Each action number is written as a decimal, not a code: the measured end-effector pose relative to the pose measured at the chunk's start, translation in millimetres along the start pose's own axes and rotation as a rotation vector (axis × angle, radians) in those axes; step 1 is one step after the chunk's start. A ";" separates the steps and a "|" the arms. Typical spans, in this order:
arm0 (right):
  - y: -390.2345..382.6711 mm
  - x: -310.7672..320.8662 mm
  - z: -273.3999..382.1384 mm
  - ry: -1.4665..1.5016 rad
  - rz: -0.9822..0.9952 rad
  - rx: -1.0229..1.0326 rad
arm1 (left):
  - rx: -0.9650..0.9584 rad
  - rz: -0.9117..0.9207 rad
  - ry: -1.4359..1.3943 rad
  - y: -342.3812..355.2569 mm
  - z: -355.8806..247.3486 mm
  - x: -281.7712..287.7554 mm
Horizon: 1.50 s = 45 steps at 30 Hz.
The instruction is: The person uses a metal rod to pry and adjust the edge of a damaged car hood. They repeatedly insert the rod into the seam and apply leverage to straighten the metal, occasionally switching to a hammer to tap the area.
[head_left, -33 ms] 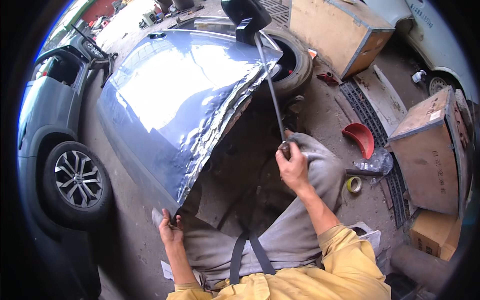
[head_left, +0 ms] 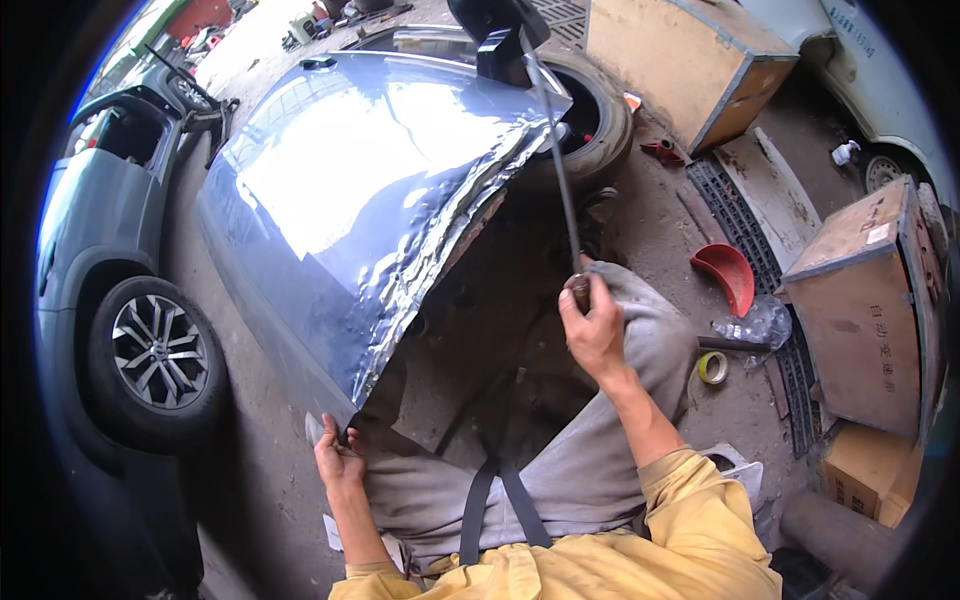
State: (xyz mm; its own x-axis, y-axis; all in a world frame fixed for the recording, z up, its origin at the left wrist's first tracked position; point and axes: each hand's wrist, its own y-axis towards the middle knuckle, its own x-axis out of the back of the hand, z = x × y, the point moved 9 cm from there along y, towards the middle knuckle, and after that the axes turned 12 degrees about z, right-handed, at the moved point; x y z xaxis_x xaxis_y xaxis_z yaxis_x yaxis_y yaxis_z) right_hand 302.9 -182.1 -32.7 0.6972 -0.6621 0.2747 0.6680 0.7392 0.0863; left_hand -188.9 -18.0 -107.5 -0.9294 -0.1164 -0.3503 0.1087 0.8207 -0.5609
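A dark blue car door [head_left: 270, 215] with a crumpled, torn near edge lies before me, its outer skin glossy with reflections. At its far end sits the black side mirror [head_left: 500, 65]. My left hand [head_left: 340, 458] is closed round the door's near left corner, fingers partly hidden. In my right hand [head_left: 597, 335], above my right knee, is the brown handle of a long thin metal rod [head_left: 560, 165]. The rod slants away to the far side, and its far end overlaps the mirror. Whether it touches the mirror or the door, I cannot tell.
A tyre [head_left: 605, 130] lies by the door's far right. Wooden crates [head_left: 690, 65], a red curved piece [head_left: 722, 278], a yellow tape roll [head_left: 712, 368] and a black slotted strip [head_left: 745, 210] are on the right. A grey car [head_left: 120, 230] stands at left.
The rod has shifted slightly right with my right hand, and its far end now shows higher, across the mirror. My left hand keeps its place on the door corner.
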 end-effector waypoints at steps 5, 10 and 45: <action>20.8 -13.0 -23.5 -0.181 0.076 0.026 | 0.116 0.035 -0.088 -0.1 -1.7 9.4; 6.7 -17.3 -67.3 0.016 0.155 -0.192 | 0.079 0.002 0.143 -18.5 -2.8 -8.9; -1.5 -62.3 -58.4 0.707 0.082 -0.455 | -1.220 1.100 2.177 109.4 101.4 -604.9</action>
State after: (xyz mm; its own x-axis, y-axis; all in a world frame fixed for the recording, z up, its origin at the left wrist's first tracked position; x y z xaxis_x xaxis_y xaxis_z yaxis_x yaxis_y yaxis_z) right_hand 273.6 -149.2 -105.9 0.6458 -0.6415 -0.4139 0.5420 0.7671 -0.3432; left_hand 420.9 85.4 -33.0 0.2026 0.0066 0.9792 0.9738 0.1044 -0.2022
